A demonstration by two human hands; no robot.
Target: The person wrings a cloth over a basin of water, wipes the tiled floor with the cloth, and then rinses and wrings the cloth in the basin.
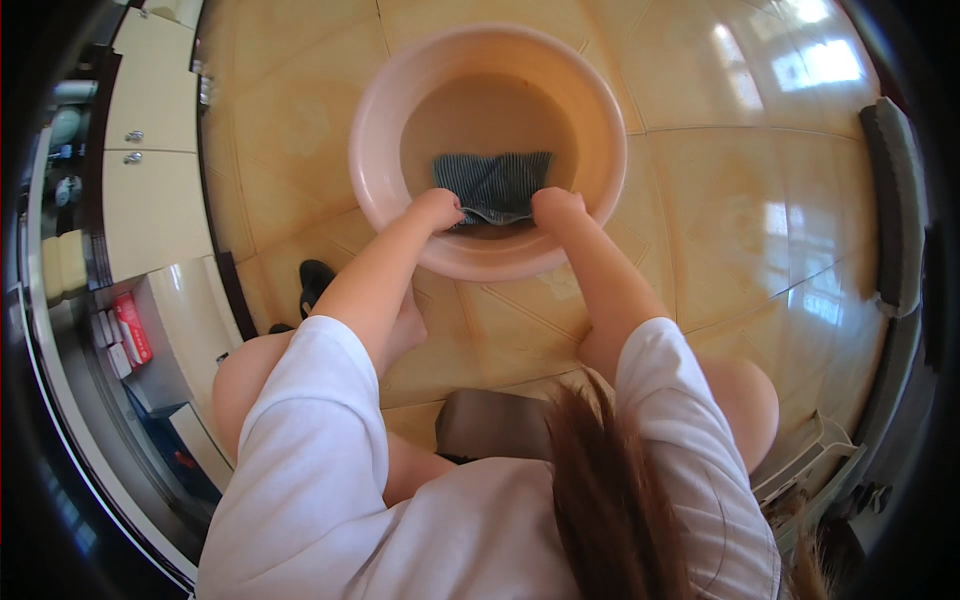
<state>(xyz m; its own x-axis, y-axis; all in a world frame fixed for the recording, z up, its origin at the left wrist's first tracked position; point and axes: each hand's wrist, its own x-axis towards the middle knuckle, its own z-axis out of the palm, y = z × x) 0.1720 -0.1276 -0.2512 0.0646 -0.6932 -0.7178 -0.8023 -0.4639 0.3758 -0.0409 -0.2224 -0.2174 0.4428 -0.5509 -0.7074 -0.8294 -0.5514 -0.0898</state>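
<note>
A dark, pale-striped cloth (495,180) is stretched between my two hands inside a pink plastic basin (379,97). My left hand (441,208) grips the cloth's near left corner, and my right hand (556,205) grips its near right corner. Cloudy brownish water (480,109) fills the lower part of the basin. The cloth's far part lies in or on this water; how deep it sits I cannot tell. Both forearms reach over the basin's near rim. The fingertips of both hands are mostly hidden.
The basin stands on glossy yellow-brown floor tiles (712,225). Cream cabinets (154,202) with metal knobs line the left side. A black shoe (316,281) shows by my left leg. On the right are a grey padded item (896,210) and a pale rack (806,454).
</note>
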